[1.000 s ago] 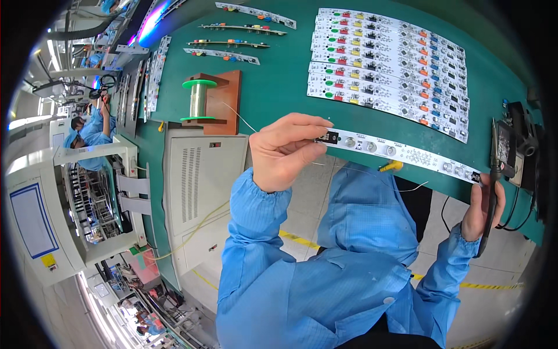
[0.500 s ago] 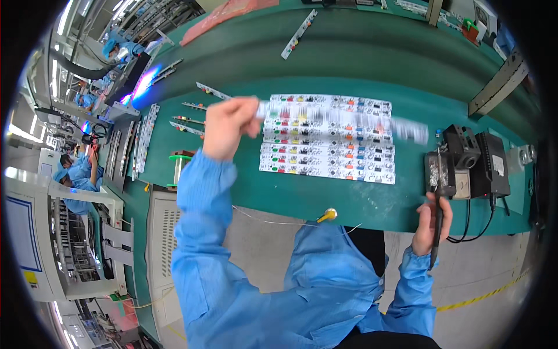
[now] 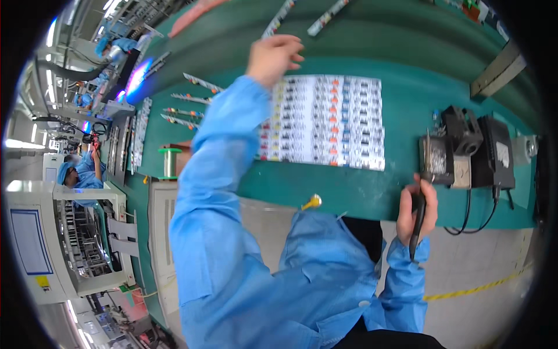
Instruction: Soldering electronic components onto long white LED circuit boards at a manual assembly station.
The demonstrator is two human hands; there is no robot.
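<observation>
My left hand (image 3: pixel 274 60) is above the far part of the green table, empty, its loosely bent fingers apart. Just beyond it lies a narrow white circuit board strip (image 3: pixel 279 20), and a second strip (image 3: pixel 329 17) rests to its right. Below, partly covered by my left sleeve, a block of several circuit boards (image 3: pixel 325 122) lies in rows with coloured parts on them. At the table's front right, my right hand (image 3: pixel 417 210) grips a soldering iron (image 3: pixel 417 224) by its dark handle. The iron's front end is at the small metal tray (image 3: pixel 436 157).
Right of the tray stand an iron holder (image 3: pixel 462 131) and a black soldering station (image 3: pixel 494 154). A solder spool (image 3: pixel 170 163) and several loose strips (image 3: pixel 183 121) lie on the left. A yellow clip (image 3: pixel 313 202) hangs at the front edge. Co-workers (image 3: pixel 87 168) sit far left.
The strip that my left hand held now lies on the far table, right of the other one, and the hand is empty. My right hand still holds the iron. The whole view has shifted.
</observation>
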